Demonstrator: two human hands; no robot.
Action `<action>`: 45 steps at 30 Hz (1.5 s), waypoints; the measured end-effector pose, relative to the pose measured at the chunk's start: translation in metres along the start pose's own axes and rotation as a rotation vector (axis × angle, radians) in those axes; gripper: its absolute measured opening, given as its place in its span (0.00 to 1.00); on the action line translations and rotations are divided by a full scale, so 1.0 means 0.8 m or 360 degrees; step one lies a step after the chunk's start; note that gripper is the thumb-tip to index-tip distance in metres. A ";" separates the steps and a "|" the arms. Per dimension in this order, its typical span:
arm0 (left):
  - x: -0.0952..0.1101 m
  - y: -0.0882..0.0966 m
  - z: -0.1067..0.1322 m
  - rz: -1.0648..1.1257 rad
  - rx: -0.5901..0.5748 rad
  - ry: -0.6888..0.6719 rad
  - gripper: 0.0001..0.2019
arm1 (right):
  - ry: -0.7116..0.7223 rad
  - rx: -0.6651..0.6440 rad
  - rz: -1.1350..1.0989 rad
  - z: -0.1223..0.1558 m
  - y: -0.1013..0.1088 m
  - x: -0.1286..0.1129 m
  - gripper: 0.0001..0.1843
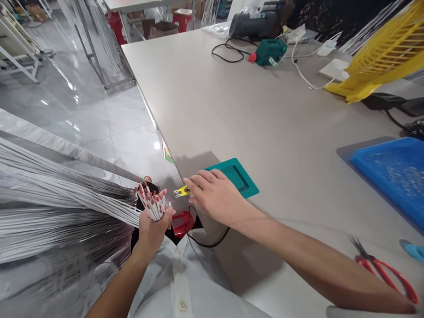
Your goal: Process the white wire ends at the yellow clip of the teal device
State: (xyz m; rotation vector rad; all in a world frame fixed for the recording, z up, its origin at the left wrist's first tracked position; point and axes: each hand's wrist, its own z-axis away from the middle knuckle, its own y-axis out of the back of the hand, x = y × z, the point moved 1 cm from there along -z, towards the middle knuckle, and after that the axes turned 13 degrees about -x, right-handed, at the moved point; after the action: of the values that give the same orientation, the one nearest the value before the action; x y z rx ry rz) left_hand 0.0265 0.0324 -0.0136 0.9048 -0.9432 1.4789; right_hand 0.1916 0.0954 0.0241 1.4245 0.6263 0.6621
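My left hand point(154, 229) is closed around a bundle of white wires point(126, 207) with red tips. The tips point up out of my fist, and the wires run off to the left. Over the table's near left edge, my right hand point(215, 194) grips a small yellow tool point(183, 191) with a metallic front end. Its front points left toward the wire tips, apart from them, and my fingers hide its rear part. Beneath and beyond my right hand lies a shallow green tray point(250, 187), partly covered by it.
Red-handled scissors point(374, 260) lie by my right forearm. To the right sits a blue tray point(391, 163), with a yellow slatted plastic object point(387, 53) behind it. A green device point(270, 52) and cables stand at the back. More white wires point(66, 221) hang at left.
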 end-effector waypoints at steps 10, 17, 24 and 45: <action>-0.008 -0.005 -0.016 0.0125 -0.0004 0.0045 0.24 | 0.0062 -0.0469 0.0035 -0.027 0.008 0.009 0.09; -0.017 -0.005 -0.022 0.0146 -0.0040 0.0049 0.25 | 0.0089 -0.0523 0.0028 -0.027 0.008 0.013 0.11; -0.013 -0.006 -0.026 0.0118 -0.0012 0.0039 0.21 | 0.0071 -0.0450 0.0027 -0.025 0.006 0.014 0.06; -0.003 0.016 0.001 0.0206 0.0032 -0.0110 0.10 | 0.0059 0.0456 -0.0588 -0.001 -0.009 -0.017 0.11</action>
State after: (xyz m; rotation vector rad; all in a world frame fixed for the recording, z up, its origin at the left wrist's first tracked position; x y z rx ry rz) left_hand 0.0141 0.0298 -0.0160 0.9290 -1.0556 1.5772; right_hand 0.1822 0.0855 0.0171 1.5071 1.0155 0.3144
